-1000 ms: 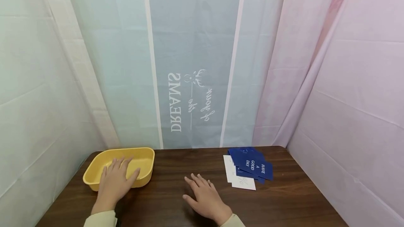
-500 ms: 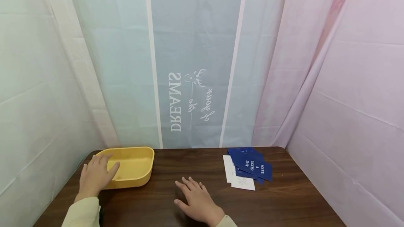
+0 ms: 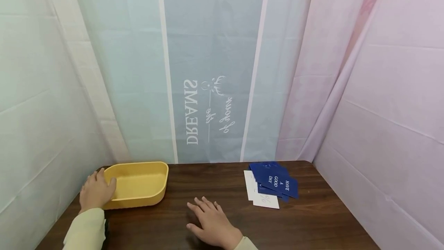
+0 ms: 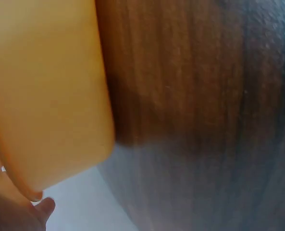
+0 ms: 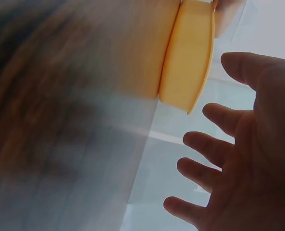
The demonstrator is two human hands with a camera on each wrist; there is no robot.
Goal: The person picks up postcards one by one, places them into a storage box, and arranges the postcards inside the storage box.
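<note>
A yellow plastic basin (image 3: 138, 200) stands at the back left of the table. My left hand (image 3: 95, 192) is at its left end, the fingers over or beside the rim and the thumb toward the inside. In the left wrist view, the thumb (image 4: 45, 208) shows close to the rim; whether it touches cannot be told. My right hand (image 3: 215, 221) is spread palm down over the middle of the table, holding nothing. Its fingers (image 5: 207, 147) stand apart in the right wrist view. On the right lies a loose pile of blue cards (image 3: 275, 180) overlapping white cards (image 3: 265, 200).
The dark wood-grain table (image 3: 322, 219) has its back edge against a pale blue-grey curtain (image 3: 215, 41) with mirrored lettering. A white cloth wall (image 3: 392, 126) closes the right side, and another pale cloth (image 3: 38, 107) the left.
My left hand has gone left from above the basin's inside to its left rim. The right hand has drifted a little left. Basin and cards keep their places.
</note>
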